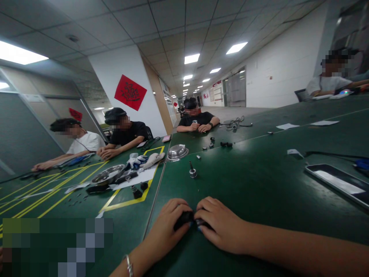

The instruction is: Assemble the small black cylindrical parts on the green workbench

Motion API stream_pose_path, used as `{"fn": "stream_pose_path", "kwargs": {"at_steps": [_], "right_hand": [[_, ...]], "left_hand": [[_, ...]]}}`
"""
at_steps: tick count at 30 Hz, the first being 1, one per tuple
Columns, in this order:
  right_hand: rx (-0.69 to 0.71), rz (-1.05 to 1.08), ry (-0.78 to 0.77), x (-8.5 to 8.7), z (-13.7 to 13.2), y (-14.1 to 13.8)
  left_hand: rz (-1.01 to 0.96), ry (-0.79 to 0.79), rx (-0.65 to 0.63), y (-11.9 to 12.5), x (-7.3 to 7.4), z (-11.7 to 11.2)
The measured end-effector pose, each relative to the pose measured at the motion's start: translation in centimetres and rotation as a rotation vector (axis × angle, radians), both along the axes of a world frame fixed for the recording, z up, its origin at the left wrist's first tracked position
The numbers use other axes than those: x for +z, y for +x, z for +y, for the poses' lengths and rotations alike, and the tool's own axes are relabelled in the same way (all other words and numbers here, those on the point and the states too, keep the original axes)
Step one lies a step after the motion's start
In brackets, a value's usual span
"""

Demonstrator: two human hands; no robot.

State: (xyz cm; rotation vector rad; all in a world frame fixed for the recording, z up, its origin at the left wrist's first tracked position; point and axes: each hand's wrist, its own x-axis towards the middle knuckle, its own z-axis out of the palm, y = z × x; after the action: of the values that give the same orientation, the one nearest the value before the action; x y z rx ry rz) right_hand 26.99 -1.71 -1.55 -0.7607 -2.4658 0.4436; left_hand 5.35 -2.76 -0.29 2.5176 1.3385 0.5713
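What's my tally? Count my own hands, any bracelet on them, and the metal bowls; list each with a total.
Left hand and right hand: 2
Bracelet: 1
Metal bowls: 2
Total: 5

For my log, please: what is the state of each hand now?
Left hand: closed, holding a black part.
Right hand: closed, holding a dark part; whether same piece, cannot tell.

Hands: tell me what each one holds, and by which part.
Left hand and right hand grip a dark object, perhaps two, between thumb and fingers; the gripped part is mostly hidden, so I can't tell which.
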Motion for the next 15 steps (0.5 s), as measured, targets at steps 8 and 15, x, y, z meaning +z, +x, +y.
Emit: {"fn": "stream_pose_path", "kwargs": {"at_steps": [8,15], "right_hand": [[-0.004,0.155,-0.047,0.02,0.03,0.11],[-0.041,0.155,-0.170,0.33,-0.16,0.24]], "left_hand": [[-0.091,0.028,0.112,-0.04,0.13,0.10],[-0.102,-0.166,0.050,0.12,0.17,-0.30]]}}
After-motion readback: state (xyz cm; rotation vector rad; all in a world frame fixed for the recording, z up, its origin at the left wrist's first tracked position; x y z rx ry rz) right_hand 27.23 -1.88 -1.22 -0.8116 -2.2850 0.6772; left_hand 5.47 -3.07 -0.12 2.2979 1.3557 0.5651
